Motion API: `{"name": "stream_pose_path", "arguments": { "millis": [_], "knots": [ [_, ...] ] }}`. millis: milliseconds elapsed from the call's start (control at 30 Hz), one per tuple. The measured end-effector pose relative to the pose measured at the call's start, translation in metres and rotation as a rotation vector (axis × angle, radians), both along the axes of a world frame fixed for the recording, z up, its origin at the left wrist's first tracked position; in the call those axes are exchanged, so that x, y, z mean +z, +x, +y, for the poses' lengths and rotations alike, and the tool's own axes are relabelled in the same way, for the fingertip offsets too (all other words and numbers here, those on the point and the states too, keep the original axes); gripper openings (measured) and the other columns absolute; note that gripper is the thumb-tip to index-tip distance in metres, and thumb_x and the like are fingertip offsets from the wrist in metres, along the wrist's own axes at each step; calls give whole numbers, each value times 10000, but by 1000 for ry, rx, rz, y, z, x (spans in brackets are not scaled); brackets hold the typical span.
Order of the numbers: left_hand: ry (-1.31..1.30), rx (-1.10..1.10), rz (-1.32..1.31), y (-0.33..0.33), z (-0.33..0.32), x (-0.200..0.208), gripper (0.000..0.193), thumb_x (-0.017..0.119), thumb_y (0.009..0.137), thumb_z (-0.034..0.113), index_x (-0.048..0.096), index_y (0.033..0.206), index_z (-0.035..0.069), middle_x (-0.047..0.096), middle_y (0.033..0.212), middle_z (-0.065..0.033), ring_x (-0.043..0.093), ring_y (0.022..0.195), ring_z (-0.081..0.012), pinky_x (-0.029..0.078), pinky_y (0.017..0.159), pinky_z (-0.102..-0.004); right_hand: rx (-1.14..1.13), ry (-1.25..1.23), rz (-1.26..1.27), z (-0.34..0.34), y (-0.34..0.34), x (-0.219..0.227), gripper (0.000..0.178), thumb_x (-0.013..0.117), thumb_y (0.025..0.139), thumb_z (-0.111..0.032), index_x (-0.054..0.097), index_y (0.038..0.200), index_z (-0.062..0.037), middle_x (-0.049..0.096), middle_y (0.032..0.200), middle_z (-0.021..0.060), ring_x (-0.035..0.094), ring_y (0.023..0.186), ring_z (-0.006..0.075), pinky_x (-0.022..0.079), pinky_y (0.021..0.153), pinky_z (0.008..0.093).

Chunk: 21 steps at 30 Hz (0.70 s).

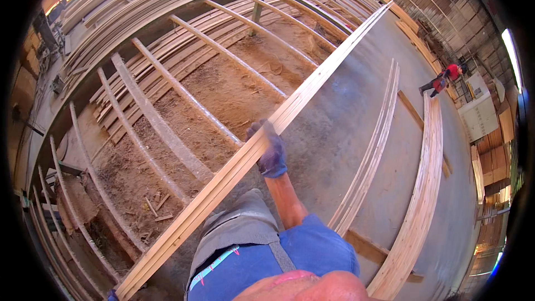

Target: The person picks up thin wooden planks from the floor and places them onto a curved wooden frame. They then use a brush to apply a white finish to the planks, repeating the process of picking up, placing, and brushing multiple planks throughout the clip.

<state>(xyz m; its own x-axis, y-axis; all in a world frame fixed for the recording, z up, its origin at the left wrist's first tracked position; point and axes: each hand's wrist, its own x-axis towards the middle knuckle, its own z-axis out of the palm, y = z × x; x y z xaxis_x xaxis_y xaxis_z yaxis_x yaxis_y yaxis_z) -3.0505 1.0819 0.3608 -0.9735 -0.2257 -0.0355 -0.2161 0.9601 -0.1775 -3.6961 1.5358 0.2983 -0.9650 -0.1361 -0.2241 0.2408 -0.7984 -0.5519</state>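
A bundle of long, narrow pale wooden boards (317, 85) runs diagonally across the view, from the lower left to the upper right. My right hand (270, 147), in a dark blue-grey glove, is closed around the boards near their middle. At the near lower-left end, a small dark blue patch of my left hand (113, 296) shows against the boards; its fingers are hidden. The boards lie across or just above the near ends of the metal rack bars (184, 100); contact is hard to tell.
Stacked long timber (128, 0) lies beyond the rack, with sawdust (239, 72) beneath the bars. To my right, a thick board stack (418, 206) and thinner strips (370, 156) rest on wooden crosspieces (365, 245). A person in red (443, 81) stands near a pale cabinet (478, 108).
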Motion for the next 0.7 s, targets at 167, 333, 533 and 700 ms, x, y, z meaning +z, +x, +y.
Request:
{"name": "stream_pose_path", "arguments": {
  "millis": [167, 333, 533, 700],
  "knots": [
    [163, 678, -431, 58, -12, -16, 747, 790, 680, 384, 539, 1281, 20, 628, 1146, -242, 594, 1080, -406, 493, 927, -428, 102, -10, -27, -94, 23, -1, 295, 594, 950, -273, 530, 1131, -50, 619, 966, 114, 627, 848, 254, 540, 750, 386],
    [198, 557, 35, 16, -27, -21, 640, 731, 659, 171, 535, 1239, -15, 610, 1088, -242, 562, 1050, -425, 439, 939, -458, 118, -40, -114, -131, 23, -65, 303, 628, 929, -276, 543, 1123, -59, 618, 1005, 115, 641, 882, 252, 547, 780, 370],
    [256, 485, -56, -6, -55, -77, 714, 774, 619, 111, 520, 1282, 28, 594, 1186, -233, 551, 1114, -408, 429, 979, -458, 130, 67, 25, -148, 13, -123, 262, 611, 937, -288, 586, 1040, -48, 658, 962, 103, 648, 895, 240, 544, 825, 367],
    [221, 516, -172, -22, -71, -85, 685, 809, 612, 162, 549, 1235, 53, 612, 1118, -207, 588, 1031, -385, 466, 904, -469, 208, 143, -119, -160, 3, -130, 271, 629, 913, -295, 613, 1052, -63, 679, 1013, 110, 647, 971, 264, 534, 880, 408]
  ]
}}
